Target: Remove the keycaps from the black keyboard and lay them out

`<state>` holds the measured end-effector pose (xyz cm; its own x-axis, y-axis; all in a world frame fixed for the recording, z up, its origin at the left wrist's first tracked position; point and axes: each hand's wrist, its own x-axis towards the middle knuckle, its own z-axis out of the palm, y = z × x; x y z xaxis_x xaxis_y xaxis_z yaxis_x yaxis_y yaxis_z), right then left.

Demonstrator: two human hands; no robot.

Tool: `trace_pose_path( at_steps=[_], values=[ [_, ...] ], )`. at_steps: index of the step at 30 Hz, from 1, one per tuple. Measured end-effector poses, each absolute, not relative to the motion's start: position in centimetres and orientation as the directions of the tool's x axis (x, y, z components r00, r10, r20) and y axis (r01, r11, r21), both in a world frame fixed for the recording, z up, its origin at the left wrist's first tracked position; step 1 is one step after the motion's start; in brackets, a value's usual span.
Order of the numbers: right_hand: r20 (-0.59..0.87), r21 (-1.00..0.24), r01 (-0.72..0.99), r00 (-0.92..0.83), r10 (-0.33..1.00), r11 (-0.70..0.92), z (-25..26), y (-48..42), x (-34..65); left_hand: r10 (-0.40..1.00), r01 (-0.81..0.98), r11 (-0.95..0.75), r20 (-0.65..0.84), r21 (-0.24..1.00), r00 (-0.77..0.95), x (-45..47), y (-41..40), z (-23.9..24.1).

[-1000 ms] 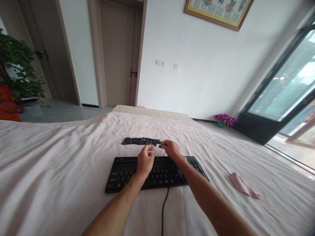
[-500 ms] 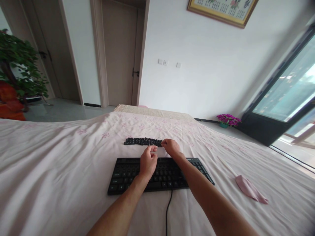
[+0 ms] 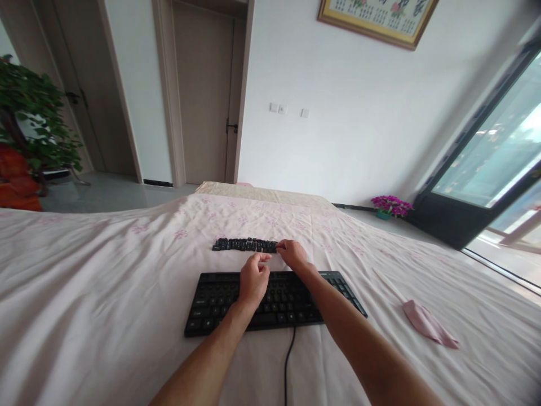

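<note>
A black keyboard lies on the pale pink floral sheet, its cable running toward me. Beyond it, several loose black keycaps sit in a row. My left hand hovers over the keyboard's upper middle, fingers curled and pinched together; whether it holds anything is hidden. My right hand rests at the right end of the keycap row, fingers curled down against the last caps.
A folded pink cloth lies on the sheet to the right. Past the bed are a wooden door, a green plant at left, purple flowers and a large window at right.
My right hand has settled onto the right end of the keycap row. My left hand has lowered slightly toward the keyboard. The view shifted a little.
</note>
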<state>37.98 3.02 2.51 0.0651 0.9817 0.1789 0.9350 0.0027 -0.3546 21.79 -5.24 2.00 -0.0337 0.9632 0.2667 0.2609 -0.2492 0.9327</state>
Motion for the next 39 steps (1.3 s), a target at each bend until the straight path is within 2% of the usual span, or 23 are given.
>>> trace_pose_path(
  at_steps=[6,9,12,20,30,35,39],
  values=[
    [0.269,-0.411,0.909,0.044,0.962,0.074,4.3,1.2,37.3,0.957,0.246,-0.267,0.286,0.932,-0.043,21.9,-5.3,2.0],
    [0.394,-0.454,0.854,-0.064,0.917,0.255,5.9,-0.9,37.6,0.954,0.251,-0.283,0.298,0.926,-0.023,21.9,-5.4,1.9],
    [0.505,-0.445,0.796,-0.156,0.849,0.411,7.0,-3.6,38.6,0.951,0.272,-0.296,0.308,0.916,-0.001,21.9,-5.4,1.7],
    [0.483,-0.658,0.602,-0.124,0.867,0.452,5.6,-8.6,40.6,0.938,0.333,-0.343,0.339,0.878,0.072,22.0,-5.5,1.3],
    [0.478,-0.654,0.503,-0.304,0.824,0.565,5.2,-9.9,40.9,0.913,0.441,-0.407,0.369,0.8,0.174,22.2,-6.0,1.5],
    [0.493,-0.655,0.461,-0.34,0.801,0.599,4.8,-9.7,41.2,0.839,0.498,-0.544,0.422,0.675,0.344,22.6,-6.7,2.0],
    [0.493,-0.659,0.453,-0.342,0.8,0.6,4.1,-9.2,41.7,0.773,0.502,-0.627,0.401,0.595,0.491,22.9,-7.0,2.1]
  ],
)
